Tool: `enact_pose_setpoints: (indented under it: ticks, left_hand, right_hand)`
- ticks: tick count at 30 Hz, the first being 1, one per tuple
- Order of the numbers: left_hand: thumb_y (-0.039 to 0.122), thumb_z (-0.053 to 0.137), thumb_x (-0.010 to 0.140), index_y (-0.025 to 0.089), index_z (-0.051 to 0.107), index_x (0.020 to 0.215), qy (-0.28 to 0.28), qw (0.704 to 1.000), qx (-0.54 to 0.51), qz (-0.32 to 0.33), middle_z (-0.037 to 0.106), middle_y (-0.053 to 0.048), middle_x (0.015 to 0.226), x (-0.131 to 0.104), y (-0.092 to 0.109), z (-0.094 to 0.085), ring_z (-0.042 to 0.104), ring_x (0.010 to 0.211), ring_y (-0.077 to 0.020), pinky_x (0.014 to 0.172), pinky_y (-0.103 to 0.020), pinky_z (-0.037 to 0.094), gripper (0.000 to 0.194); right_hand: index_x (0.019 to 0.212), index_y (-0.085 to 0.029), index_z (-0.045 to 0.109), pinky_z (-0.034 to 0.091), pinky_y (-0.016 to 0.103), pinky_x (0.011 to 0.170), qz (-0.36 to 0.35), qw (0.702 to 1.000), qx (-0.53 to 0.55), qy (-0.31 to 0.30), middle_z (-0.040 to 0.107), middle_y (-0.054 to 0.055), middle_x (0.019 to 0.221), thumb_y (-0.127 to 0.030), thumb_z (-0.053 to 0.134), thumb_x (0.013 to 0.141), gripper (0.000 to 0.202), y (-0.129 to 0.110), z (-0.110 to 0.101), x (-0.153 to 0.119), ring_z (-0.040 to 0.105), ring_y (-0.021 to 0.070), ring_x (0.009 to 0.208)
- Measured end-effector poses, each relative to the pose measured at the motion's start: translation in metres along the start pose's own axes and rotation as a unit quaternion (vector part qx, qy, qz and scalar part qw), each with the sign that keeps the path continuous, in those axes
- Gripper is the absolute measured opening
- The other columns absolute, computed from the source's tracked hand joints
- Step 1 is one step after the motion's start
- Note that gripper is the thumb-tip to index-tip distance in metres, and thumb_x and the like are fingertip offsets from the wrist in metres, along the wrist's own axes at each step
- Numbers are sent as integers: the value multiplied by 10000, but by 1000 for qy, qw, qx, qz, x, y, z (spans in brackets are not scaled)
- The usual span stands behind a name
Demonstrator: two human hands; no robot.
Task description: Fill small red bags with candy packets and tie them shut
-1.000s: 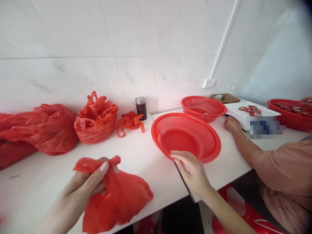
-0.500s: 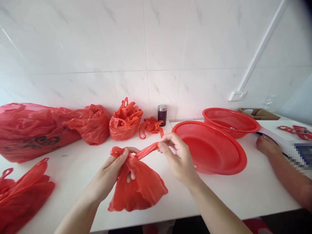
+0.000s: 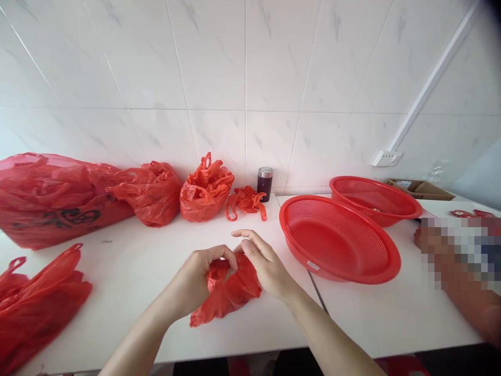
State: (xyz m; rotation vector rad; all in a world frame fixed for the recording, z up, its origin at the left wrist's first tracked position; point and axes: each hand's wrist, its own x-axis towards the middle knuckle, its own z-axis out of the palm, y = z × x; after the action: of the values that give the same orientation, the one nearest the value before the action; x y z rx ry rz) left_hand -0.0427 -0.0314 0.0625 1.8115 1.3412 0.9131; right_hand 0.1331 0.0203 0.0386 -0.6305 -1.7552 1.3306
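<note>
My left hand (image 3: pixel 198 277) and my right hand (image 3: pixel 263 263) meet over the white table (image 3: pixel 148 250), both gripping a small red plastic bag (image 3: pixel 227 295). The bag is bunched between my fingers and its lower part hangs down to the tabletop. My left thumb and forefinger pinch its top edge. My right hand holds the other side with the forefinger stretched out. A red mesh colander (image 3: pixel 338 239) stands just to the right of my right hand.
Along the tiled wall lie a large red bag (image 3: pixel 50 196), two knotted red bags (image 3: pixel 151 190) (image 3: pixel 205 188), a loose red bag (image 3: pixel 246 201) and a dark jar (image 3: pixel 265 183). Another red bag (image 3: pixel 37 297) lies front left. A second colander (image 3: pixel 373 198) and another person's forearm (image 3: pixel 469 297) are at right.
My hands have come together and bunched the bag up, where half a second ago they stretched its handle apart. A second ago my right hand was at the colander's rim.
</note>
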Motion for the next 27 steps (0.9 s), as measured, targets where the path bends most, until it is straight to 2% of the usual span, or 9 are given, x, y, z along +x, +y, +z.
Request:
enact_pose_setpoints:
  ticks: [4,8,10,12,15,18,21,24,27]
  left_hand:
    - [-47,352,574,208,499,729,143,979,137,48,626,35,752,3,-20,14,508,606,-102,565,-208,376,332]
    - [-25,403,673,221,523,815,247,948,176,101,641,0,963,4,-28,24,595,728,-113,593,-208,425,308]
    - [42,476,746,232,578,889,251,948,167,98,622,-21,1100,3,-27,24,626,809,-130,632,-217,461,258]
    - [96,506,788,252,625,965,220,960,150,90,637,-23,1120,0,-27,23,643,867,-146,695,-227,490,264]
    - [143,480,836,283,625,1153,162,976,131,64,687,-21,1099,-6,-32,21,650,960,-175,785,-248,503,376]
    - [253,418,910,298,570,1277,126,984,128,8,693,-34,1112,-17,-42,19,640,1004,-195,819,-268,502,400]
    - [401,373,941,284,646,1158,125,984,112,-59,708,-36,1049,-39,-61,11,638,976,-203,831,-271,492,368]
    - [521,382,910,255,691,880,170,973,92,-125,730,-23,849,-68,-87,7,658,827,-209,782,-276,495,409]
    - [566,370,894,239,618,714,194,966,60,-160,698,-13,729,-86,-109,17,649,779,-216,769,-295,489,448]
  right_hand:
    - [1177,-275,542,438,271,679,80,995,62,-26,526,-27,736,-460,432,954,310,15,7,3,524,125,678]
    - [1150,-270,559,449,284,710,119,977,155,-85,586,-2,825,-420,517,915,281,16,7,3,574,143,748]
    - [1048,-235,604,445,276,710,142,970,162,-115,597,7,848,-361,550,891,208,16,5,3,574,137,748]
    - [927,-209,608,434,256,667,140,978,122,-95,588,4,819,-296,526,882,128,16,6,3,553,126,714]
    - [864,-205,579,424,252,683,29,999,-28,20,574,17,878,-203,456,863,124,16,11,2,540,140,796]
    - [802,-201,536,393,250,691,-97,976,-180,81,545,11,851,-117,376,834,183,20,18,-1,509,129,769]
    - [670,-208,412,320,239,581,-97,962,-232,101,435,-30,670,-77,311,795,207,38,12,-5,406,112,595]
    - [623,-210,330,283,244,567,-39,946,-282,153,388,-35,641,-100,298,794,205,72,-7,-10,372,115,573]
    - [631,-206,350,274,245,571,36,921,-345,175,420,-36,651,-131,297,820,210,103,-22,-14,382,118,573]
